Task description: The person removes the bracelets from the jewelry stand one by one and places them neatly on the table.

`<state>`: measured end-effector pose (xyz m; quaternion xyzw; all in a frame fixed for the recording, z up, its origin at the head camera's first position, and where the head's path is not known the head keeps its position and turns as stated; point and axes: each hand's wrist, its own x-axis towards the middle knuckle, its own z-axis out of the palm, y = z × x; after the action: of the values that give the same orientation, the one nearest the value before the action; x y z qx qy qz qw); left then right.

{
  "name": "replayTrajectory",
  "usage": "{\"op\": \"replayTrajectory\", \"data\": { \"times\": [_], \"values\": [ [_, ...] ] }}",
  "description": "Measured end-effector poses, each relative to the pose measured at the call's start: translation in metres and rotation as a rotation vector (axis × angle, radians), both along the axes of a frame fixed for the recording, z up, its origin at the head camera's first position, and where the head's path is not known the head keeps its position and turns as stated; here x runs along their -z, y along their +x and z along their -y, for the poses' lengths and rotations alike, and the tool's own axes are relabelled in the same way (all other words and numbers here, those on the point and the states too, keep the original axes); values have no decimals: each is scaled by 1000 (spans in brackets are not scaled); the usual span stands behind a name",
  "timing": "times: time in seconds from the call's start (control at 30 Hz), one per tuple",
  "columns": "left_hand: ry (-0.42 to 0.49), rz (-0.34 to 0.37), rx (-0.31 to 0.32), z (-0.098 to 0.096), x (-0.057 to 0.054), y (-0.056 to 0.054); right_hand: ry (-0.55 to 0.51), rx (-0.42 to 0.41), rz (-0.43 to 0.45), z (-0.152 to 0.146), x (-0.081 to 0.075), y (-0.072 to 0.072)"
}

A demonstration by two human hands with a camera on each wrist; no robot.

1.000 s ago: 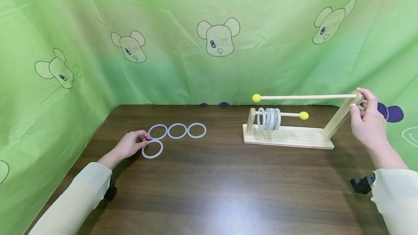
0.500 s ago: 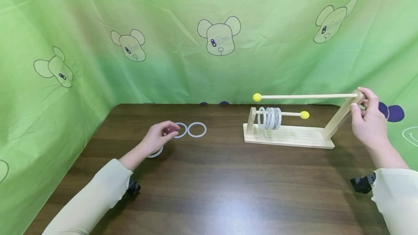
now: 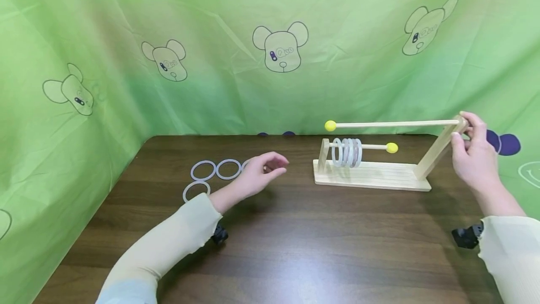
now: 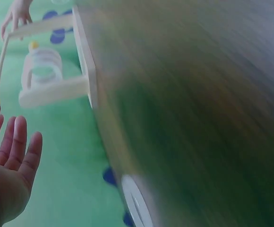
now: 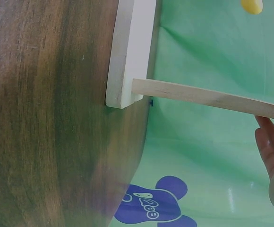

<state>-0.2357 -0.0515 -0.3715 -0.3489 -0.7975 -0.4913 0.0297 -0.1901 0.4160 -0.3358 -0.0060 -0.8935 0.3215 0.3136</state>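
Observation:
My left hand (image 3: 263,172) hovers over the table with its fingers loosely bent and thumb apart; nothing is between them in the left wrist view. Beneath and left of it lie flat pale rings, among them an upper-left ring (image 3: 191,172), a middle ring (image 3: 217,170) and a lower ring (image 3: 184,193); another is partly hidden by the hand. My right hand (image 3: 476,154) grips the top of the tall slanted post of a wooden stand (image 3: 371,179). Several pale rings (image 3: 347,153) hang on the stand's lower rod, which ends in a yellow ball (image 3: 392,148).
The stand's long upper rod (image 3: 392,124) juts left from the tall post and ends in a yellow ball (image 3: 330,125). A short post (image 3: 323,156) carries the lower rod. Green patterned cloth (image 3: 211,102) hangs behind and left of the brown table (image 3: 295,247).
My left hand has left the flat rings at the left and moved right across the table, toward the stand. My right hand stays on the tall post, and the rings keep their places.

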Motion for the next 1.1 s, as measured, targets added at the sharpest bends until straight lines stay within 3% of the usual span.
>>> {"op": "replayTrajectory", "data": {
  "times": [0.4, 0.8, 1.1],
  "values": [
    [17, 10, 118, -70, -2, 13, 3, 5, -34, 2, -1, -2],
    [61, 95, 119, -123, -2, 20, -4, -4, -15, 0, 1, 1],
    [57, 107, 103, -145, 5, 18, 3, 1, -19, 0, 2, -1]
  ]
}}
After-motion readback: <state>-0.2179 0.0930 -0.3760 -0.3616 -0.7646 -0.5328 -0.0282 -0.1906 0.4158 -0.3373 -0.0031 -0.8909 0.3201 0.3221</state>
